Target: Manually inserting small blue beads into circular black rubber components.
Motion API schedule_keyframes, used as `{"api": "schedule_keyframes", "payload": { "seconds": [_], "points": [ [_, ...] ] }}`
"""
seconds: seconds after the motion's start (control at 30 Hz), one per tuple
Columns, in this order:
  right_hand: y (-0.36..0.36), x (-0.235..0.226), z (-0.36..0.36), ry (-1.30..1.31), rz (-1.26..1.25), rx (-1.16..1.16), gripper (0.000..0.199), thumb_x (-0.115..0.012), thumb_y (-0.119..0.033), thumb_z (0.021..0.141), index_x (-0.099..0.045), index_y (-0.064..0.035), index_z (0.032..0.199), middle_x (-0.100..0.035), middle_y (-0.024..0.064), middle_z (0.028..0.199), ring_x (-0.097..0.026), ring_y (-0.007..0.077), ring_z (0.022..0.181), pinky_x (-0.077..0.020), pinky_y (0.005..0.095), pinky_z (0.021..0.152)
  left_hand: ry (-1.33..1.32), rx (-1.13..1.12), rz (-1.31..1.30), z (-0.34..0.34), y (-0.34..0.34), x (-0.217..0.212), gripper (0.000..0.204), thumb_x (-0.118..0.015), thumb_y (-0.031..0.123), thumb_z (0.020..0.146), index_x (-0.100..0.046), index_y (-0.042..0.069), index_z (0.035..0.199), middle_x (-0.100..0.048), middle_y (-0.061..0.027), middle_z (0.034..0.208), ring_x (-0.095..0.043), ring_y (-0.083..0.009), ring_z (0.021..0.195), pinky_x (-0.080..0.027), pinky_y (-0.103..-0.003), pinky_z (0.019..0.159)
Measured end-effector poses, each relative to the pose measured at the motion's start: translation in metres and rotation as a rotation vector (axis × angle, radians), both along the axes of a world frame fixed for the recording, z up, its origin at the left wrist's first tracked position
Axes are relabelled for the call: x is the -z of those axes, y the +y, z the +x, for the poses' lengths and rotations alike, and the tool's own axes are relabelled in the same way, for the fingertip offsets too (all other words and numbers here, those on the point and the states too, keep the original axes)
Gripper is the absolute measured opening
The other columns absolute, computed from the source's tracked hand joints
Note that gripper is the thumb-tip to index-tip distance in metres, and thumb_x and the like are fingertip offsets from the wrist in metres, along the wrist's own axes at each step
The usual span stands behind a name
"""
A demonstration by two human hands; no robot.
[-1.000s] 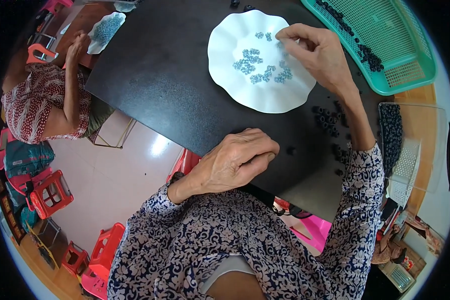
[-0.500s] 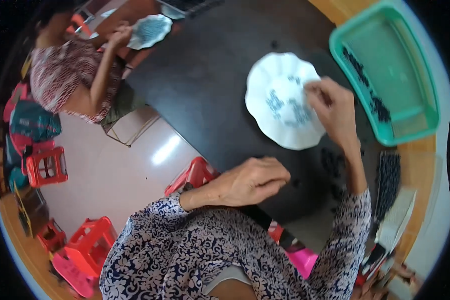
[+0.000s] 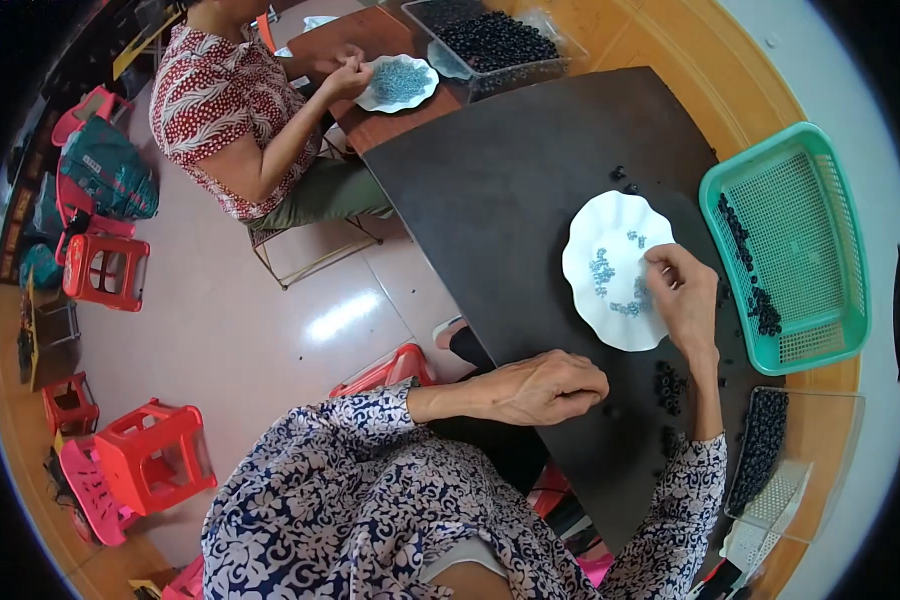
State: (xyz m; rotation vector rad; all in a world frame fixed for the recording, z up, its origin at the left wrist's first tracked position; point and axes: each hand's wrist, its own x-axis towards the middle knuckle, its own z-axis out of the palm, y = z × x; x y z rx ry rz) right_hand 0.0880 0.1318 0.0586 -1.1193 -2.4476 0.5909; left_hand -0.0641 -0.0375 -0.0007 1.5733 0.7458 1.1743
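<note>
While the left hand [image 3: 550, 388] lay folded, the right hand [image 3: 687, 300] reached over a scalloped white plate [image 3: 582, 245]

Judging from that pose, the step in hand was fingertip handling of small, clear bluish pieces [image 3: 601, 272]; the next move seemed to call for a light, precise pinch. The right thumb and forefinger came close, though whether they met or held anything could not be told. The pieces lay on the plate, mostly left of those fingertips. Small black beads [image 3: 669, 388] sat on the dark table [image 3: 510, 250], beside the right wrist.

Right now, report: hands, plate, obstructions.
Right hand over white plate, grip unclear. Left hand curled near edge of table. Pale pieces on plate. Right hand blocks plate's right rim.
</note>
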Motion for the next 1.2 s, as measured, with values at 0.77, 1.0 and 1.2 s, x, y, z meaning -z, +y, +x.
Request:
{"api": "schedule_keyframes", "payload": {
  "seconds": [0.77,1.0,1.2],
  "points": [
    [-0.008,0.021,0.017,-0.063,0.040,-0.035,0.045,-0.074,-0.017,0.079,-0.062,-0.0044,0.120,-0.065,0.0092,0.100,-0.062,0.0162,0.068,-0.0516,0.0287,0.066,0.073,-0.015,0.045,0.001,0.006,0.000,0.007,-0.057,-0.001,0.086,-0.060,-0.003,0.092,-0.060,-0.0108,0.075,-0.059,-0.0240,0.072,-0.048,-0.035,0.064],
    [-0.007,0.000,0.020,-0.004,-0.012,0.120,0.054,-0.079,-0.016,0.078,-0.059,-0.0024,0.125,-0.066,0.0087,0.103,-0.055,0.0093,0.065,-0.0485,0.0242,0.060,0.070,-0.008,0.007,0.000,0.006,0.000,0.009,-0.057,-0.002,0.084,-0.060,-0.003,0.092,-0.060,-0.0111,0.077,-0.060,-0.0249,0.073,-0.049,-0.035,0.066],
    [-0.014,0.012,0.016,-0.186,0.025,0.000,0.068,-0.084,-0.019,0.070,-0.055,-0.0001,0.128,-0.062,0.0108,0.102,-0.057,0.0140,0.066,-0.0507,0.0279,0.062,0.037,-0.001,0.017,-0.001,0.010,0.004,0.012,-0.059,-0.003,0.081,-0.059,-0.004,0.093,-0.060,-0.0125,0.080,-0.060,-0.0271,0.074,-0.050,-0.038,0.072]
  ]
}}
